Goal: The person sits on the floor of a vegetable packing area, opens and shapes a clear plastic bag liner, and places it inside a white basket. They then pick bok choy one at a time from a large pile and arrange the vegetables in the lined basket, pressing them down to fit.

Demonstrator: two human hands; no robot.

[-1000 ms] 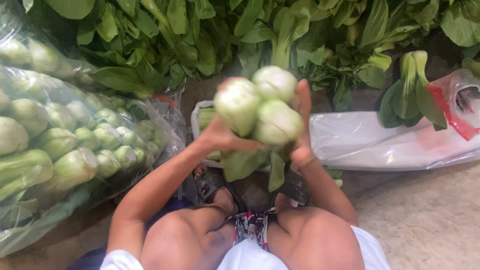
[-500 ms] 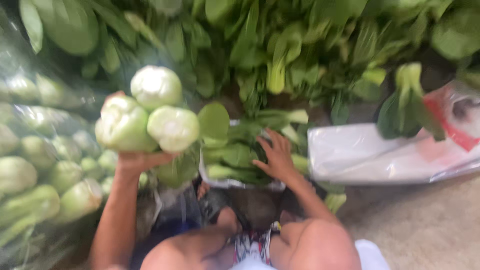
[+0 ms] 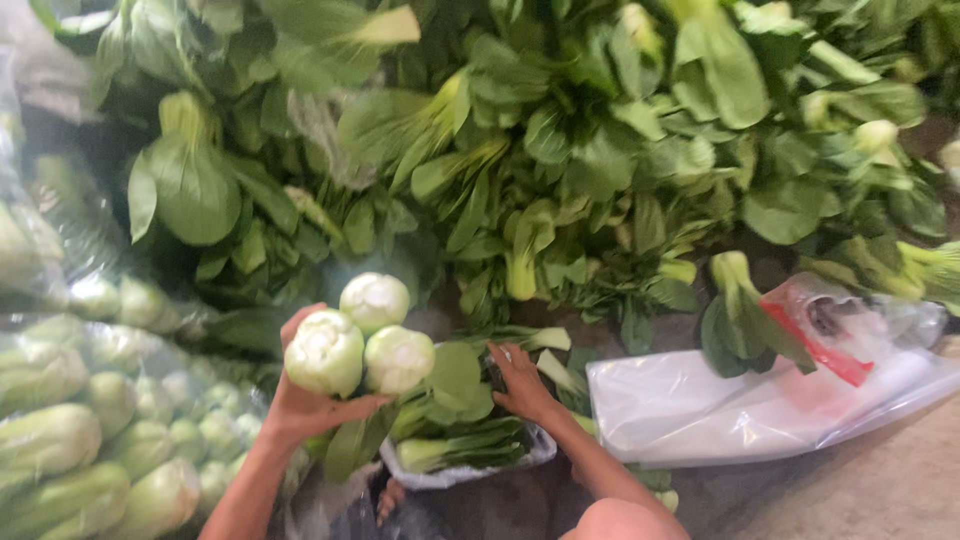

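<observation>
Shifted rightward, left hand (image 3: 300, 405) grips three smooth pale bok choy bulbs (image 3: 360, 335); right hand (image 3: 522, 385) rests spread on leafy greens (image 3: 470, 440).

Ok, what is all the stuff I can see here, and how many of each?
bunch of bok choy with pale cut stems: three heads, pale green, held up in the left hand.
loose leafy bok choy pile: too many to count, dark green, across the top.
clear plastic bags of packed bok choy: at least two, light green inside, left side.
small tray of bok choy: one, whitish, bottom centre.
flat white plastic bags: a stack, right.
left hand: grips the bunch.
right hand: rests on the tray's greens.
</observation>
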